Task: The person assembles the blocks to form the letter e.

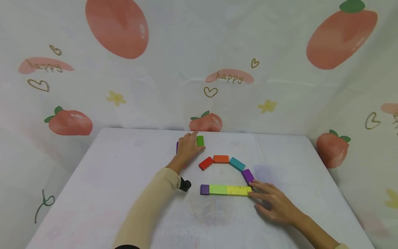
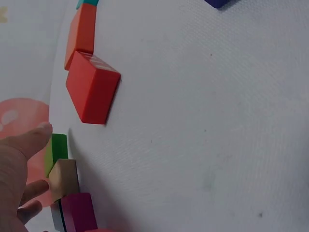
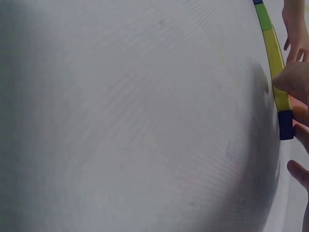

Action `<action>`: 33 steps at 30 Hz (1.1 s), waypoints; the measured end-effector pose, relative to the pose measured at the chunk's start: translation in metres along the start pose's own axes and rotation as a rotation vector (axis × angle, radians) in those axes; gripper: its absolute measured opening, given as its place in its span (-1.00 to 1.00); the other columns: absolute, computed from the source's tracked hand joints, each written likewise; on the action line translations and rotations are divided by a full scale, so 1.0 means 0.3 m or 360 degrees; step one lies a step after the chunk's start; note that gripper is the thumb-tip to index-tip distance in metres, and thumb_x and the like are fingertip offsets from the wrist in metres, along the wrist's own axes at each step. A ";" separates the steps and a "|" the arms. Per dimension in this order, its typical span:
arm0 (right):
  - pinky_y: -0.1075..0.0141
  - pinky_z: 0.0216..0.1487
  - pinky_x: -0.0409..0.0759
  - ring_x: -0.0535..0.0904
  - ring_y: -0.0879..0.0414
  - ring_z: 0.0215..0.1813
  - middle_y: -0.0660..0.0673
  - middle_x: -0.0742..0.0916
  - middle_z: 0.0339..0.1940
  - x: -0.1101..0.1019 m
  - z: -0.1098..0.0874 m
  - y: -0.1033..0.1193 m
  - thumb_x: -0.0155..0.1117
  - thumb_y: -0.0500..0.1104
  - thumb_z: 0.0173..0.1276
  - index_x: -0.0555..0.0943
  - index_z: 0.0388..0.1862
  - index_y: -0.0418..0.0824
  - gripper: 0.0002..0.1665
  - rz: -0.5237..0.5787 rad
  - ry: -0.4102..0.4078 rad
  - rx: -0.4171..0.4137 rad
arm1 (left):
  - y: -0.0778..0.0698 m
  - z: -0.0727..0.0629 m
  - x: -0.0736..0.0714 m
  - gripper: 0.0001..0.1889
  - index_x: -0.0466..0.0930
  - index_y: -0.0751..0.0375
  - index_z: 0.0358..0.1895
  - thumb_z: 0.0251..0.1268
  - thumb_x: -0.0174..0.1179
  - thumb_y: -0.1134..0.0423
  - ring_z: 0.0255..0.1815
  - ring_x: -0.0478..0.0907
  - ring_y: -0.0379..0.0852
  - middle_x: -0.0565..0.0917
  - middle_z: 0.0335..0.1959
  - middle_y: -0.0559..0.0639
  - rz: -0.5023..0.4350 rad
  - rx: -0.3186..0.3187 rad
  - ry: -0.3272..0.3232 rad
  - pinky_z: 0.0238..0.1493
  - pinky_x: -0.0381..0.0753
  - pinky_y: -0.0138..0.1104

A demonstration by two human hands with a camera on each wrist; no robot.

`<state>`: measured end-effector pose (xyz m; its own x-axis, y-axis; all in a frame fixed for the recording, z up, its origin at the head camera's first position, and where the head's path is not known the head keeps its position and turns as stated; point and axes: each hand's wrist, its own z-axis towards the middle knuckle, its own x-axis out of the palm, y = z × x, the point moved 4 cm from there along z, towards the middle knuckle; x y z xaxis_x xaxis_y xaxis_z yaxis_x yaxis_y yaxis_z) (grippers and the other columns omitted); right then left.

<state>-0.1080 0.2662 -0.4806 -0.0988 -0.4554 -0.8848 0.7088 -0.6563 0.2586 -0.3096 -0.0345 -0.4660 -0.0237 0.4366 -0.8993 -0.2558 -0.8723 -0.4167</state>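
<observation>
At the back of the table my left hand (image 1: pixel 189 146) reaches over a cluster of small blocks and hides part of it. A green block (image 1: pixel 200 141) shows between its thumb and forefinger, which are spread apart. In the left wrist view, a tan block (image 2: pixel 64 180) and a magenta block (image 2: pixel 79 212) stand in line with the green one. My right hand (image 1: pixel 276 204) has its fingers extended, fingertips right at the end of the yellow block (image 1: pixel 238 191) and beside the purple block (image 1: pixel 248 176). That yellow block forms a straight row with a light green block (image 1: pixel 218 190) and a small purple block (image 1: pixel 204 189).
Beyond the row, a red block (image 1: pixel 206 163), an orange block (image 1: pixel 221 159) and a teal block (image 1: pixel 237 164) curve in an arc down to the purple one. A white patterned cloth (image 1: pixel 174 103) hangs behind the white table (image 1: pixel 118 180).
</observation>
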 end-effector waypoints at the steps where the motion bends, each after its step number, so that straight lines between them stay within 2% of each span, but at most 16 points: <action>1: 0.57 0.39 0.03 0.48 -0.03 0.34 -0.09 0.63 0.27 -0.001 -0.001 0.000 0.56 -0.16 -0.01 0.73 0.11 0.00 -0.41 0.0001 0.0002 -0.0001 | 0.000 0.002 0.007 -0.19 0.34 0.24 0.43 0.14 0.45 0.00 0.21 0.50 0.15 0.64 0.10 0.22 0.0008 -0.0012 -0.0001 0.18 0.45 0.08; 5: 0.52 0.36 0.12 0.48 -0.03 0.34 -0.09 0.63 0.27 -0.004 0.001 0.002 0.55 -0.18 -0.01 0.72 0.11 0.00 -0.40 0.0005 -0.0011 -0.0017 | 0.008 0.004 0.028 -0.17 0.30 0.18 0.45 0.14 0.44 -0.03 0.24 0.49 0.15 0.63 0.12 0.22 0.0006 -0.0072 0.0011 0.28 0.33 0.17; 9: 0.53 0.35 0.12 0.50 -0.04 0.32 -0.10 0.64 0.26 -0.006 0.004 0.005 0.54 -0.18 -0.02 0.73 0.10 -0.02 -0.41 0.0018 -0.0032 -0.0031 | 0.013 0.006 0.039 -0.16 0.28 0.14 0.48 0.15 0.42 -0.03 0.28 0.46 0.16 0.61 0.16 0.22 -0.0001 -0.0101 0.0020 0.34 0.20 0.25; 17: 0.55 0.36 0.10 0.50 -0.04 0.32 -0.10 0.64 0.26 -0.004 0.003 0.002 0.54 -0.18 -0.02 0.74 0.08 -0.01 -0.43 0.0016 -0.0031 -0.0031 | 0.010 0.019 0.054 -0.16 0.29 0.10 0.49 0.16 0.41 -0.06 0.30 0.43 0.15 0.60 0.19 0.20 0.0054 -0.0159 0.0055 0.36 0.18 0.23; 25: 0.51 0.36 0.17 0.47 -0.02 0.35 -0.07 0.62 0.29 -0.002 -0.002 0.000 0.56 -0.16 0.00 0.73 0.10 0.00 -0.42 -0.0005 -0.0001 0.0007 | -0.007 0.013 0.046 -0.19 0.30 0.12 0.46 0.17 0.42 0.00 0.30 0.44 0.15 0.63 0.14 0.20 0.0076 -0.0132 -0.0024 0.35 0.17 0.26; 30: 0.52 0.36 0.15 0.50 -0.06 0.32 -0.11 0.63 0.26 -0.002 0.000 0.001 0.55 -0.18 -0.02 0.73 0.09 -0.03 -0.42 0.0012 -0.0042 -0.0035 | -0.007 0.013 0.050 -0.24 0.31 0.08 0.45 0.20 0.41 0.05 0.32 0.42 0.12 0.68 0.02 0.11 0.0041 -0.0102 -0.0024 0.37 0.15 0.22; 33: 0.51 0.36 0.16 0.49 -0.05 0.33 -0.10 0.63 0.27 -0.003 0.001 0.001 0.56 -0.17 -0.01 0.73 0.10 -0.01 -0.41 0.0004 -0.0020 -0.0019 | -0.010 0.012 0.048 -0.26 0.32 0.08 0.44 0.21 0.41 0.09 0.32 0.41 0.12 0.69 -0.03 0.07 0.0012 -0.0071 -0.0028 0.38 0.14 0.21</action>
<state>-0.1081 0.2662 -0.4796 -0.1060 -0.4646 -0.8791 0.7173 -0.6480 0.2560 -0.3127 -0.0248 -0.4773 -0.0427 0.4336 -0.9001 -0.2119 -0.8844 -0.4159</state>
